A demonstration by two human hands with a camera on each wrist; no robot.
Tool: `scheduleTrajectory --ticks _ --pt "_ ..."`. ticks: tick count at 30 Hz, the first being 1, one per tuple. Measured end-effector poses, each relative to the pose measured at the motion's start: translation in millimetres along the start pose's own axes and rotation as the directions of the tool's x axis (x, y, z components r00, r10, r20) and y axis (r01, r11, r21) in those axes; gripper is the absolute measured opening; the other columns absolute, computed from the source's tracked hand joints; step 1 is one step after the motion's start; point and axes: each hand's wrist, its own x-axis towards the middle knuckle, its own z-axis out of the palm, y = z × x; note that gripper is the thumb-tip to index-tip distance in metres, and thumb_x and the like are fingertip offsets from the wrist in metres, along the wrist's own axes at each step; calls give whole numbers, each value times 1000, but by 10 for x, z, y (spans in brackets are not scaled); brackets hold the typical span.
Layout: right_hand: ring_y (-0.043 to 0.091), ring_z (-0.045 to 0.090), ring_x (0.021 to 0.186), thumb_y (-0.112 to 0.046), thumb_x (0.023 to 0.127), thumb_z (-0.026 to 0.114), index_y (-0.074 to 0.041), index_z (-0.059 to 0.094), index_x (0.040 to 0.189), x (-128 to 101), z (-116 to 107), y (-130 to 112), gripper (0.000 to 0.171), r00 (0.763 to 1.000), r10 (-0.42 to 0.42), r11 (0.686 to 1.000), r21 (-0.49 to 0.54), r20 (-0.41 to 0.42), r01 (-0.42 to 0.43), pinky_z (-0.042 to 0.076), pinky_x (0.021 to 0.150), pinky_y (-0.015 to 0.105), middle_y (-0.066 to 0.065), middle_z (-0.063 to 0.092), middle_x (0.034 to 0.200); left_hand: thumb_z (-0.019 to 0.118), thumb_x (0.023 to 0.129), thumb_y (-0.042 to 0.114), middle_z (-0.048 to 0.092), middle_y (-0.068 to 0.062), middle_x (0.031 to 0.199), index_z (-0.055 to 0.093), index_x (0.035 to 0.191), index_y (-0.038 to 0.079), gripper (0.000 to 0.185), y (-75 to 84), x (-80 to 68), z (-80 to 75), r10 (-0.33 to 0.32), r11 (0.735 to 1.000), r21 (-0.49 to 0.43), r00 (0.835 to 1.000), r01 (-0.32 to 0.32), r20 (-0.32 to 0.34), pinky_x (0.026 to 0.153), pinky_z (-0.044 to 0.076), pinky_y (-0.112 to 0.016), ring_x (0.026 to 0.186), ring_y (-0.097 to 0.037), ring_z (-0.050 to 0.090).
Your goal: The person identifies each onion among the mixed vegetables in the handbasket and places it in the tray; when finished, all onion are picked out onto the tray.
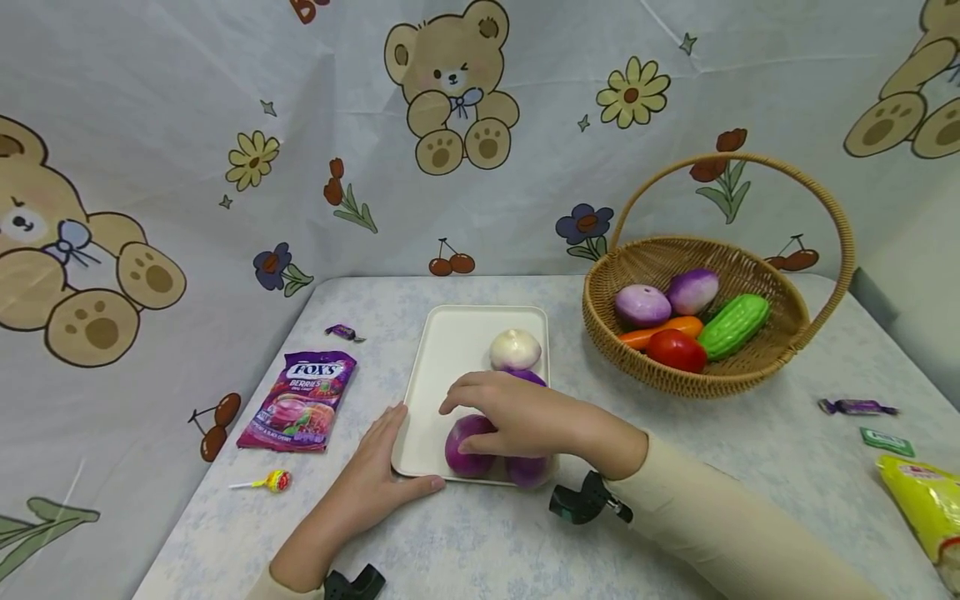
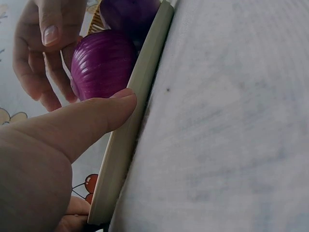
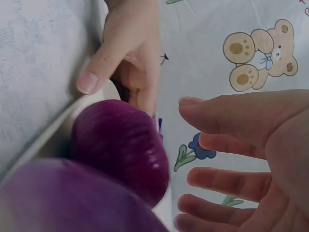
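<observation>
A white tray (image 1: 450, 333) carries a red onion (image 1: 463, 454) near its front edge and a white onion (image 1: 515, 346) toward the back. Two more purple round vegetables, one at the front right (image 1: 531, 473) and one behind (image 1: 528, 376), are partly covered by my right hand (image 1: 510, 412). That hand hovers over the red onion, fingers spread and loosely bent; in the right wrist view a gap separates them. My left hand (image 1: 375, 467) holds the tray's near-left corner, thumb along the front rim (image 2: 120, 121) and fingers against the left side.
At the back right stands a wicker basket (image 1: 600, 333) with toy vegetables. A purple candy bag (image 1: 300, 404), a lollipop (image 1: 277, 481) and a wrapped candy (image 1: 343, 332) lie left of the tray. More candies (image 1: 857, 407) and a yellow bag (image 1: 922, 500) are at the right.
</observation>
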Motion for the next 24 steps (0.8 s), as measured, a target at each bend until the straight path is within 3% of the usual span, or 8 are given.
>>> scheduleTrajectory --ticks 11,16,24 --pt "23 61 125 -19 95 82 -8 71 128 -75 -372 124 36 991 16 999 -30 -129 -21 46 110 43 5 67 131 85 77 69 20 -15 172 24 167 3 127 -2 -2 7 4 1000 -1 1000 -4 -11 121 19 -63 158 -33 12" --pt "27 59 127 -21 97 80 -9 71 130 -192 -637 229 36 980 104 993 -46 -171 -113 47 109 46 6 66 132 86 76 68 20 -16 172 24 166 2 127 7 -6 21 3 1000 1 1000 -3 -13 121 18 -61 158 -33 12" --pt "32 65 116 -19 98 79 -4 70 131 -440 -1096 509 37 948 137 971 -149 -288 -186 51 101 51 12 67 131 86 77 67 21 -17 171 25 166 0 127 25 -13 15 12 1000 19 1000 -11 -23 122 17 -59 158 -34 12"
